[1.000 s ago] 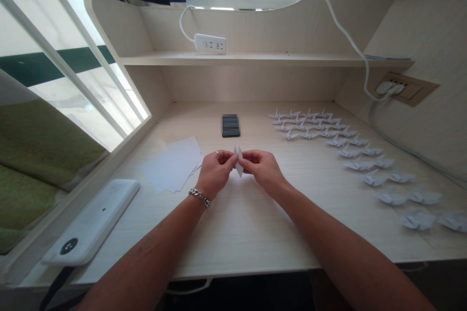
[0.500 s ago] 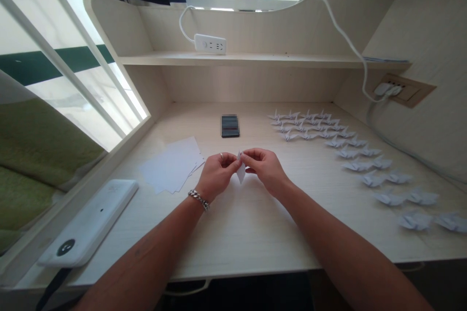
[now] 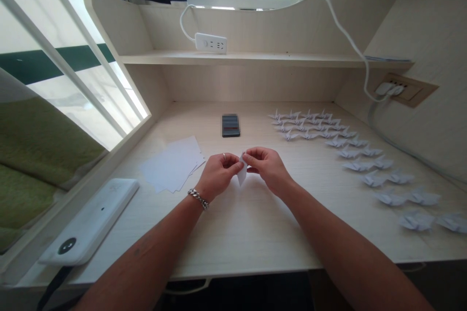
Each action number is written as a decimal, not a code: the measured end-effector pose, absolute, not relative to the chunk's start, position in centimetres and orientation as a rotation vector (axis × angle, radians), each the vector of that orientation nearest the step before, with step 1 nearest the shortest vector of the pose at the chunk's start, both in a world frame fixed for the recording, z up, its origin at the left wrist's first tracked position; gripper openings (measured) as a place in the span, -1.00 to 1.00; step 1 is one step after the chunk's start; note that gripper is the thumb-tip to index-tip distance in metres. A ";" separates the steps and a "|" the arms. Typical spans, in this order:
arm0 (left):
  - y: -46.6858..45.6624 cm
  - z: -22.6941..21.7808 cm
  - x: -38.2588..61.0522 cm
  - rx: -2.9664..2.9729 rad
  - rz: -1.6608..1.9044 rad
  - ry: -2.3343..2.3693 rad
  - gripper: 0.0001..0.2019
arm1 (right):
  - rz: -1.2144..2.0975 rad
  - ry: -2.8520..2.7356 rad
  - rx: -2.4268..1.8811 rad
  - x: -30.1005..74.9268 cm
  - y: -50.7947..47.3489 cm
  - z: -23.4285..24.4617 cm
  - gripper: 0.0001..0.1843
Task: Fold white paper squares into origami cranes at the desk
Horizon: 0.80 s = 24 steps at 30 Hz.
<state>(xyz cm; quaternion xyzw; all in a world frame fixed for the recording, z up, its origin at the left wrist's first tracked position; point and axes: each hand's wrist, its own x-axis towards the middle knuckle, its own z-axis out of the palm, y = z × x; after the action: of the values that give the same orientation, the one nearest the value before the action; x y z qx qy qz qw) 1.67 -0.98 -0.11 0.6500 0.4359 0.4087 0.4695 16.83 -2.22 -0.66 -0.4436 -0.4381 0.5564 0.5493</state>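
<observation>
A small folded white paper (image 3: pixel 241 176) is held above the middle of the desk, its pointed end hanging down. My left hand (image 3: pixel 219 172), with a ring and a chain bracelet, pinches its left side between thumb and fingers. From the other side my right hand (image 3: pixel 268 167) grips the upper right edge with thumb and forefinger. The fingers cover part of the folds. Left of my hands lies a loose stack of white paper sheets (image 3: pixel 173 163). Rows of folded white paper cranes (image 3: pixel 306 133) stand on the right side of the desk.
A dark phone-like object (image 3: pixel 230 125), its screen blurred, lies behind my hands. At left is a long white device (image 3: pixel 91 221) with a black strap. A white power strip (image 3: pixel 210 43) sits on the shelf (image 3: pixel 255 60). Its cable runs to a wall socket (image 3: pixel 406 90).
The folded paper has turned slightly between my fingers and shows more of its broad side. Both hands stay in nearly the same place.
</observation>
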 end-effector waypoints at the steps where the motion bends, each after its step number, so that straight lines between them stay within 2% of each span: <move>1: -1.0 -0.1 1.7 1.620 0.999 1.078 -0.78 | 1.334 -1.070 -1.045 16.9 -2.2 -0.6 -0.58; 20: -1.4 0.3 1.4 1.942 0.879 1.201 -0.84 | 1.326 -1.174 -1.058 17.7 -2.0 -0.8 -0.64; 24: -1.3 -0.3 1.7 1.863 0.924 1.149 -0.84 | 1.186 -1.164 -1.058 17.6 -1.8 -1.1 -0.63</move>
<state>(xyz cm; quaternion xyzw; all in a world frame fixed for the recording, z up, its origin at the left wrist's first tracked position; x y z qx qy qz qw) 1.72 -1.31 -0.26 0.7274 0.4486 0.3608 0.3735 17.64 -1.77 -1.09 -0.4475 -0.4925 0.5015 0.5530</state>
